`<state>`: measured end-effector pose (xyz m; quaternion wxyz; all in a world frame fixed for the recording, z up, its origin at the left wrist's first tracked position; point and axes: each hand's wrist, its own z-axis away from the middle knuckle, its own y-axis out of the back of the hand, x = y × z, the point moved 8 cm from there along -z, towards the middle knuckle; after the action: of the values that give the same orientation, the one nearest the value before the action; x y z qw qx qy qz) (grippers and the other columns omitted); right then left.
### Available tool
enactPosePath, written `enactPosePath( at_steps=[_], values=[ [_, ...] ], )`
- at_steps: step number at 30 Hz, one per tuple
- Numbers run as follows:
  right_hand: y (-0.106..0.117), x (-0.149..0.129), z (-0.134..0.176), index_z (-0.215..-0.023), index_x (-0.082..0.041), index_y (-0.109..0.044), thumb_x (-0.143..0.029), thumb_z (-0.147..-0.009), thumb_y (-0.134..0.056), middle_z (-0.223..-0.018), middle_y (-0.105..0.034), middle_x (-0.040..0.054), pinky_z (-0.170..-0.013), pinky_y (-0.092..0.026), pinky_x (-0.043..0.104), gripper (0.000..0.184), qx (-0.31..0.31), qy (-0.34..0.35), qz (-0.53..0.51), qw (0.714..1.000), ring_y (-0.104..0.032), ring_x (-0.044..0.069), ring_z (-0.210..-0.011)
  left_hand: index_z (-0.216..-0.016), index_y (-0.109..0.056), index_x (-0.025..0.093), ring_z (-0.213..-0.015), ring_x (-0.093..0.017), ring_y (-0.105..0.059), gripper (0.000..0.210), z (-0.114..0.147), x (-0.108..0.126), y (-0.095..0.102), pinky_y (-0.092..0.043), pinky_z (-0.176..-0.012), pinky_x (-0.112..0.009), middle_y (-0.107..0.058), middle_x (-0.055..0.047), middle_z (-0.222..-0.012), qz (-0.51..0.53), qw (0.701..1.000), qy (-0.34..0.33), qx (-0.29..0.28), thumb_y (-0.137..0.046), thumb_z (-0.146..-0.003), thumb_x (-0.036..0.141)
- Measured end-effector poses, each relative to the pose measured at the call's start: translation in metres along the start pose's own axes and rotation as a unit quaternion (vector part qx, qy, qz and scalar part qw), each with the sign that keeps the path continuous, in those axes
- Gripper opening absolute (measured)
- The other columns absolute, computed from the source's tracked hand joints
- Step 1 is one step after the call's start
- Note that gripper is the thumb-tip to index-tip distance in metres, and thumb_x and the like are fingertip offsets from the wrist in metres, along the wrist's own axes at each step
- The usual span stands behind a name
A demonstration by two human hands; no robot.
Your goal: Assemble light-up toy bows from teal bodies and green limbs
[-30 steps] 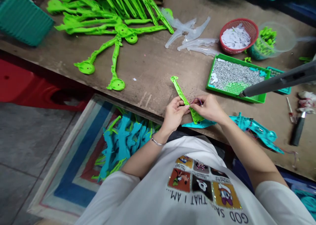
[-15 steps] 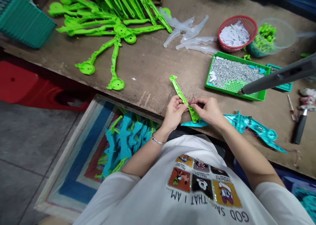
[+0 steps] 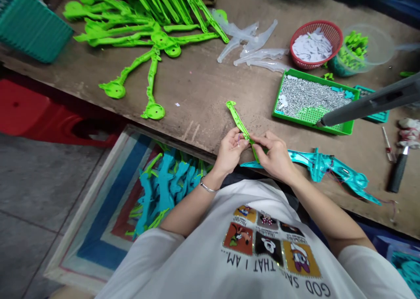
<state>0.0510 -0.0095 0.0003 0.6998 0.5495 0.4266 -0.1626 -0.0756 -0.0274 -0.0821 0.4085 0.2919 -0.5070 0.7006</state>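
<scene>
Between my hands, close to the table's front edge, is a long narrow lime-green plastic part (image 3: 236,117), slanting up to the left. My left hand (image 3: 231,150) is closed around its middle, with a thin wire (image 3: 239,140) looping by the fingers. My right hand (image 3: 274,154) pinches the part lower down, the thumb and fingertips close to those of the left hand. The part's lower end is mostly hidden by the right hand. Under and beside that hand lies a long teal plastic shell (image 3: 316,163) with red wires along it.
A green tray (image 3: 278,110) of small metal pieces stands to the right, under a grey hanging tool (image 3: 367,102). Behind are a red basket (image 3: 293,62) and clear plastic parts (image 3: 259,43). Lime-green parts (image 3: 152,80) spread at left; a black-handled hammer (image 3: 397,172) lies far right.
My right hand has shifted slightly down and turned over the part's lower end, covering more of it. The wire has moved from near the right fingers to the left ones.
</scene>
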Motion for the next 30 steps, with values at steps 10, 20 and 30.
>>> enactPosePath(
  at_steps=[10,20,30],
  values=[
    [-0.021,-0.012,0.014,-0.140,-0.014,-0.065,-0.020,-0.103,-0.045,-0.108,-0.063,0.0165,-0.086,-0.052,0.044,0.043,0.000,0.054,0.199,0.979,-0.059,0.029,-0.099,-0.113,-0.061,0.019,-0.094,-0.017,-0.076,0.050,0.002,0.004,0.000,-0.058,-0.091,-0.028,-0.079,-0.005,-0.101,-0.003,1.000,-0.001,0.026,-0.090,-0.075,0.033],
    [0.000,-0.040,-0.033,-0.134,-0.019,-0.065,-0.008,-0.096,-0.050,-0.121,-0.076,0.0103,-0.098,-0.050,0.043,0.043,-0.044,0.206,0.063,0.976,-0.065,0.026,-0.106,-0.119,-0.056,0.021,-0.091,-0.014,-0.071,0.049,-0.001,0.007,0.003,-0.056,-0.087,-0.027,-0.073,0.000,-0.096,-0.014,0.998,-0.052,0.038,-0.082,-0.078,0.022],
    [-0.001,-0.036,-0.068,-0.119,-0.015,-0.069,-0.008,-0.093,-0.052,-0.104,-0.075,0.0092,-0.086,-0.052,0.032,0.032,-0.065,0.226,-0.013,0.972,-0.068,0.019,-0.094,-0.119,-0.053,0.021,-0.095,-0.015,-0.071,0.057,-0.003,0.005,-0.001,-0.056,-0.089,-0.028,-0.071,-0.001,-0.101,0.026,0.999,-0.017,0.023,-0.085,-0.072,0.019]
  ],
)
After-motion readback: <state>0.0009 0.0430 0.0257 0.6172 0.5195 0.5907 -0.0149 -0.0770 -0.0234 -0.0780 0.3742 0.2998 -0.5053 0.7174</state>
